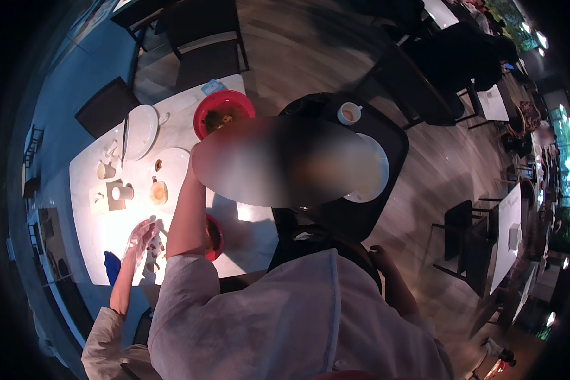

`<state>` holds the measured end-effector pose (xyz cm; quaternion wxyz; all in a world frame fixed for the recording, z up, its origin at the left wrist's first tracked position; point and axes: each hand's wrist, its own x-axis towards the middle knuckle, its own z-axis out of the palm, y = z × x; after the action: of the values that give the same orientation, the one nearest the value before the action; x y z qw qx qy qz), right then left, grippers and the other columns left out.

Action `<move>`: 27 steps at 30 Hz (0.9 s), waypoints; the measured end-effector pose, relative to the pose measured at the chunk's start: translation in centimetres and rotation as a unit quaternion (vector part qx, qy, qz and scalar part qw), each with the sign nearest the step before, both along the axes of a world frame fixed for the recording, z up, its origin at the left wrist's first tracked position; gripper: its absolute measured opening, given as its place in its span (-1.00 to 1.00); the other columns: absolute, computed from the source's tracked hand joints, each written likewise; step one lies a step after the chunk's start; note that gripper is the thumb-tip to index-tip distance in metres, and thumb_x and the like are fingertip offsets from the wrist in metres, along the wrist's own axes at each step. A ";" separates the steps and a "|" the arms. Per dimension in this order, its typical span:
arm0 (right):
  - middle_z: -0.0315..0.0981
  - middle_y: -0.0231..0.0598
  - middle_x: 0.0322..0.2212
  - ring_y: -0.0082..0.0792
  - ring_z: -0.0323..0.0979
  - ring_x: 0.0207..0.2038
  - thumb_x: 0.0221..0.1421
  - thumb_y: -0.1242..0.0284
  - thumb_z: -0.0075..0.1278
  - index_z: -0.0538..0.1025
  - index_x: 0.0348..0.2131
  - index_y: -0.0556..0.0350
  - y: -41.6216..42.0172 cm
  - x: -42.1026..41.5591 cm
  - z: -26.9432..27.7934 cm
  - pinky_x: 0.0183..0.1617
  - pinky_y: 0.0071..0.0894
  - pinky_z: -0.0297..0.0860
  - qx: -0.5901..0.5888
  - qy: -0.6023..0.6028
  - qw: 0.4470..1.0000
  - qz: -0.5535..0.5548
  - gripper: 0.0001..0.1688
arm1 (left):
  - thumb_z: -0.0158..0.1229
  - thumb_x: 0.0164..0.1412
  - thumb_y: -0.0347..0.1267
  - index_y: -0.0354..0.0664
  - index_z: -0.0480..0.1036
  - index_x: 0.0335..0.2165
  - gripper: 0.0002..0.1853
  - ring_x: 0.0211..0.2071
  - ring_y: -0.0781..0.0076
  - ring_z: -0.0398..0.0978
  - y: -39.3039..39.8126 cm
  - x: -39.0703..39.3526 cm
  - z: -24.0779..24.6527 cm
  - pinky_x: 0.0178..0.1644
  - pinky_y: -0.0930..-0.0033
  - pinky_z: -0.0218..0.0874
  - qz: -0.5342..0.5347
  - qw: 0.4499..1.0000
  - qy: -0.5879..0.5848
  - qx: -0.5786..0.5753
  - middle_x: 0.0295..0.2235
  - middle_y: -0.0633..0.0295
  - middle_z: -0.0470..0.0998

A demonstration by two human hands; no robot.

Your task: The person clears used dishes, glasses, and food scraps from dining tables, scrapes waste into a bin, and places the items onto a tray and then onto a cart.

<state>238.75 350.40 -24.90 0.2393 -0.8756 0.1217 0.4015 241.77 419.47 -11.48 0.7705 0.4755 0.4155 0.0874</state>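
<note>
My left forearm reaches over the marble-look table (90, 171); its hand is hidden under a large blurred patch. A red bowl (225, 102) with dark food remains stands beside that patch, and another red bowl (215, 237) is partly behind my left arm. My right hand (379, 256) is low at my right side, near a dark curved edge; its grip is unclear. In front of me is a dark tray or cart top (384, 128) with a white cup (349, 114) of brown liquid and a soiled white plate (373, 173), partly covered by the blur.
At left, a co-worker's gloved hand (142, 235) is over scraps on the table. An oval white plate (141, 133), paper cups (106, 171), a cardboard-coloured box (109, 195) and a blue cloth (112, 267) are there too. Dark chairs (107, 107) surround the table; further tables (506, 237) stand right.
</note>
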 end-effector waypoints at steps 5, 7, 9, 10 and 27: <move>0.55 0.00 -0.21 -0.27 0.54 -0.24 0.10 0.34 0.07 0.45 0.04 0.14 -1.6 0.0 -2.1 -0.18 -0.34 0.46 0.026 -0.001 1.000 0.010 -0.49 | -0.03 0.17 -0.42 -0.32 0.39 -0.39 -0.85 -0.67 0.56 0.27 -5.4 2.9 1.7 -0.66 0.56 0.02 -0.097 0.994 -0.016 -0.048 -0.61 0.15 0.46; 0.54 0.00 -0.22 -0.27 0.53 -0.25 0.11 0.35 0.07 0.43 0.05 0.14 -2.0 0.1 -2.5 -0.19 -0.35 0.46 0.037 0.002 0.999 -0.002 -0.48 | -0.04 0.17 -0.42 -0.32 0.38 -0.39 -0.85 -0.68 0.56 0.28 -7.2 4.1 2.5 -0.66 0.55 0.02 -0.132 0.990 -0.017 -0.050 -0.60 0.15 0.47; 0.54 0.00 -0.22 -0.28 0.53 -0.26 0.12 0.35 0.06 0.41 0.06 0.14 -2.2 0.3 -2.7 -0.21 -0.35 0.46 0.045 0.009 0.998 -0.037 -0.48 | -0.05 0.18 -0.42 -0.33 0.38 -0.38 -0.84 -0.69 0.55 0.28 -8.9 5.4 3.7 -0.66 0.54 0.03 -0.160 0.986 -0.005 -0.038 -0.60 0.14 0.47; 0.54 0.00 -0.22 -0.28 0.53 -0.26 0.12 0.36 0.06 0.41 0.06 0.14 -2.2 0.4 -2.6 -0.20 -0.35 0.46 0.071 0.005 0.997 -0.044 -0.48 | -0.03 0.19 -0.41 -0.32 0.40 -0.34 -0.84 -0.65 0.53 0.33 -9.6 6.0 4.4 -0.62 0.52 0.09 -0.190 0.981 -0.011 -0.042 -0.56 0.12 0.50; 0.54 -0.02 -0.17 -0.22 0.55 -0.25 0.07 0.42 0.07 0.43 0.04 0.13 0.5 22.2 4.2 -0.13 -0.30 0.45 0.187 -0.248 0.948 0.060 -0.49 | 0.04 0.21 -0.31 -0.23 0.45 -0.42 -0.79 -0.70 0.65 0.31 -30.5 12.9 8.0 -0.66 0.62 0.00 -0.240 0.968 -0.018 -0.072 -0.59 0.21 0.49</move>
<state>260.93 350.93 -20.67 0.3972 -0.8927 -0.0720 0.2004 254.66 389.00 -3.45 0.8083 0.5029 0.2810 -0.1215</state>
